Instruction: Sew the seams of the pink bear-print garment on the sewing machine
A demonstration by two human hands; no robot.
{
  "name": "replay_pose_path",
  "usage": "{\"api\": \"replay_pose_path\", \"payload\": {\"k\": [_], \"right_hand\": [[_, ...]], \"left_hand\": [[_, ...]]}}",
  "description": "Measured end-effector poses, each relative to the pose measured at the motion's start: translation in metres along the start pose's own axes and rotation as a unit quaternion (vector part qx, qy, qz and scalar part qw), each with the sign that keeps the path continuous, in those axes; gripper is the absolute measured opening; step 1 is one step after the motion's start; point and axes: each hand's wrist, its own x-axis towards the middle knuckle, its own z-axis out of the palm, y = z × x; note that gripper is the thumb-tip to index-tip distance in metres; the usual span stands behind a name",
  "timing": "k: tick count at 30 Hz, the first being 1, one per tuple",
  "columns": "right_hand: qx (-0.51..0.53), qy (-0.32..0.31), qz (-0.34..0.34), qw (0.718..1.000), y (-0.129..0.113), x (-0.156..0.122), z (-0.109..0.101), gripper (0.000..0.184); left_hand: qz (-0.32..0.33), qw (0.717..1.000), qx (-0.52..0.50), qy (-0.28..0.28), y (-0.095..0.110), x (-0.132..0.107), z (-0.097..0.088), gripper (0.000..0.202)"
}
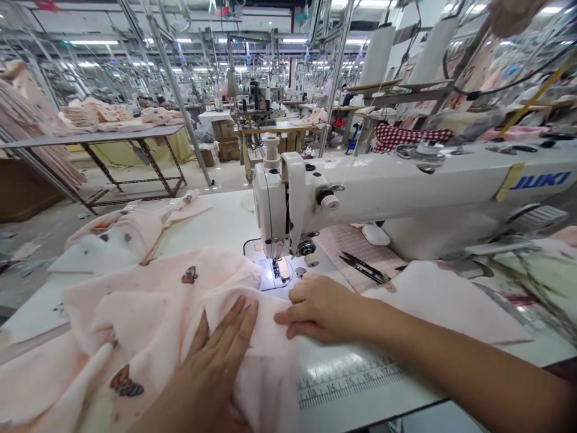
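Observation:
Pale pink fabric (148,300) printed with butterflies lies in folds over the left of the sewing table, its edge near the needle. My left hand (220,361) rests flat on this fabric with its fingers stretched out. At the fabric's right edge, my right hand (322,310) is closed, thumb and curled fingers pinching the cloth just in front of the presser foot (276,269). A white sewing machine (383,180) stands behind my hands, with a lit needle area. Black thread snips (363,266) lie to the right of the needle, beyond my right forearm.
A printed ruler scale (351,382) runs along the table's front. More pale fabric (451,300) lies right of my forearm. Thread cones (376,54) stand above the machine. Across the aisle, a side table (135,133) carries stacked pink pieces.

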Motion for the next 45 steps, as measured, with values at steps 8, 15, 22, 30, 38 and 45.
{"api": "replay_pose_path", "payload": {"k": [8, 15, 22, 30, 38, 45], "right_hand": [[0.057, -0.063, 0.044, 0.995, -0.005, 0.002, -0.009, 0.019], [0.063, -0.046, 0.033, 0.996, -0.004, 0.0, -0.01, 0.023], [0.092, 0.007, -0.072, 0.993, -0.013, 0.002, -0.009, 0.021], [0.119, -0.001, -0.069, 0.99, -0.012, 0.006, -0.004, 0.018], [0.069, -0.025, -0.078, 0.994, -0.016, 0.006, -0.006, 0.024], [0.093, -0.017, -0.072, 0.993, -0.014, 0.006, -0.002, 0.029]], "left_hand": [[0.03, 0.999, -0.037, -0.015, -0.007, 0.002, -0.004, 0.127], [0.031, 0.997, -0.035, 0.057, -0.002, 0.002, -0.02, 0.105], [0.175, 0.951, 0.078, 0.245, 0.013, -0.019, 0.003, 0.019], [0.178, 0.948, 0.057, 0.258, 0.012, -0.029, 0.025, 0.017], [0.159, 0.955, 0.028, 0.249, 0.014, -0.032, 0.025, 0.014], [0.13, 0.974, 0.062, 0.174, 0.005, -0.017, 0.001, 0.034]]}}
